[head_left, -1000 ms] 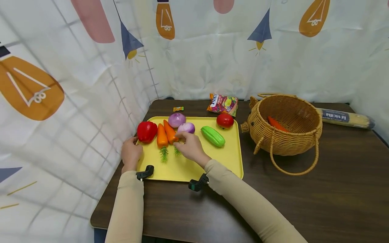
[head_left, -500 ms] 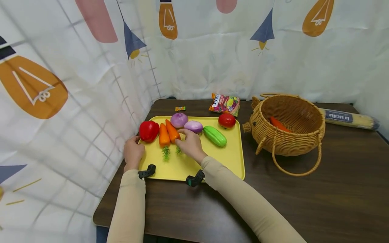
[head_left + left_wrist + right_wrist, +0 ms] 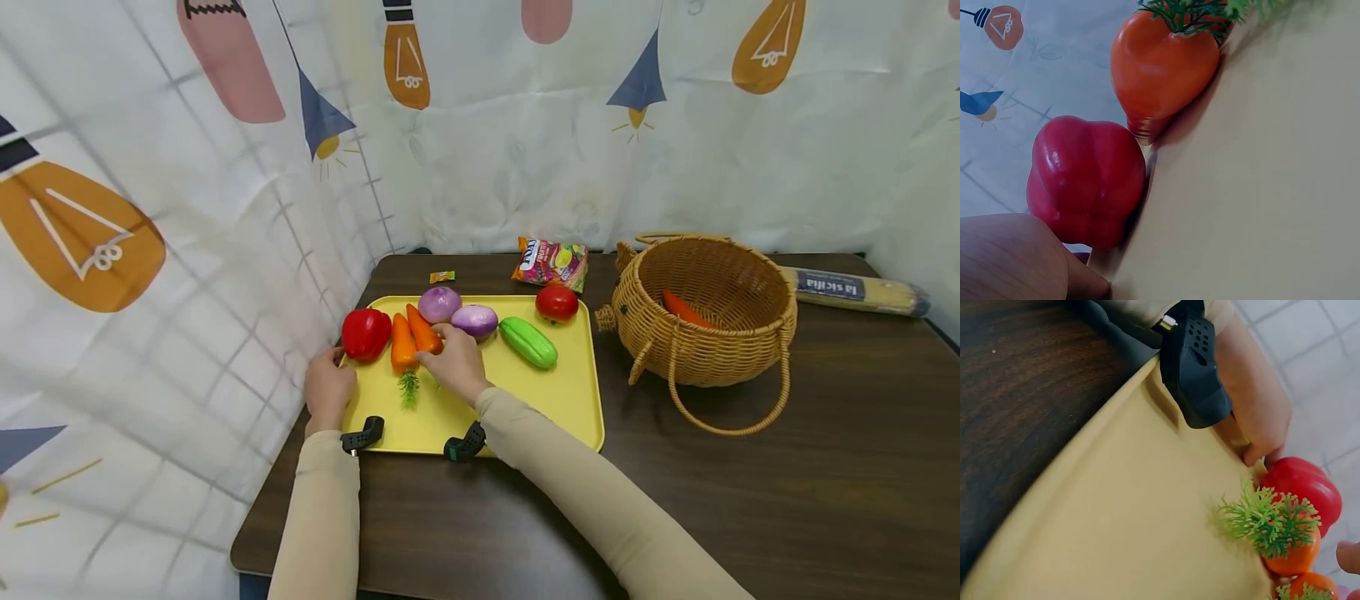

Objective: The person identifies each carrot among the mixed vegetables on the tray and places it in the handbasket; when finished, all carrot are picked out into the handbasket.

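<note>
At the left end of a yellow tray, my left hand grips the rim beside a red bell pepper. The left wrist view shows the thumb over the tray's edge, just below the pepper. My right hand has its thumb and index finger around the thick end of the right-hand orange carrot, covering its leafy top. Another carrot lies close on its left, green leaves toward me. Two purple onions sit just beyond the right hand.
On the tray's right lie a green cucumber and a red tomato. A pig-shaped wicker basket with a red-orange item inside stands to the right. Behind are a snack bag, a small wrapped candy and packaged spaghetti.
My right hand has shifted left, from beside the front onion to the right-hand carrot. That onion now lies slightly farther right. The left hand stays at the tray's edge.
</note>
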Demonstrator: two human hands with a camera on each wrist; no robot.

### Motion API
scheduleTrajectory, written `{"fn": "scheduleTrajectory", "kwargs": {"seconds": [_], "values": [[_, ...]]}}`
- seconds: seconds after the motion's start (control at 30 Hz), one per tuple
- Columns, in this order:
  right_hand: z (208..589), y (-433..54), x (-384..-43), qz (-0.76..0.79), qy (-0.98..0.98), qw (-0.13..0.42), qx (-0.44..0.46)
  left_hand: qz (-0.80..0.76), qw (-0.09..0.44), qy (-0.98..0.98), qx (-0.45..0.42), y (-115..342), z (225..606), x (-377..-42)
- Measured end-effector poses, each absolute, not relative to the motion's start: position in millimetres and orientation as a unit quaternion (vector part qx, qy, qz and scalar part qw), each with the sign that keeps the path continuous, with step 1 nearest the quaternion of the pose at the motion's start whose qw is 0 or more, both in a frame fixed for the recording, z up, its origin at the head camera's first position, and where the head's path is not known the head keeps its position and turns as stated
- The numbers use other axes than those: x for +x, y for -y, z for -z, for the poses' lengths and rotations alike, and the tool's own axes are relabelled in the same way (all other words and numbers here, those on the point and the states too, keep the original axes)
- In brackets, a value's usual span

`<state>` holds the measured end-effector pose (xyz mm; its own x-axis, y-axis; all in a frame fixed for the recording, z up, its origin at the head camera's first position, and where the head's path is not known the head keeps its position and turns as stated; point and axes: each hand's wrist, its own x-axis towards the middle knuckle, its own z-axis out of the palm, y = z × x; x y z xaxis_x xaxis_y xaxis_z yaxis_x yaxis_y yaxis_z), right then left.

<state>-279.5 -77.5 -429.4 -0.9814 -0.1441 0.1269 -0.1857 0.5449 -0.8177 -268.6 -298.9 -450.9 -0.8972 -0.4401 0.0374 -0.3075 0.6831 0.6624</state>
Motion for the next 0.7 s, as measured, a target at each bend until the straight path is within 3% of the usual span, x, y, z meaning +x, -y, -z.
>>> {"fn": "scheduleTrajectory", "kwargs": {"seconds": [0.3,0.7], "values": [[437,86,-286,-0.42,0.903,-0.001,0.092,0.337,0.105,0.914,0.201,299,452,-267],[442,93,-291,-0.406,0.911,0.049,0.058,0.333,0.105,0.915,0.201,297,452,-269]]}}
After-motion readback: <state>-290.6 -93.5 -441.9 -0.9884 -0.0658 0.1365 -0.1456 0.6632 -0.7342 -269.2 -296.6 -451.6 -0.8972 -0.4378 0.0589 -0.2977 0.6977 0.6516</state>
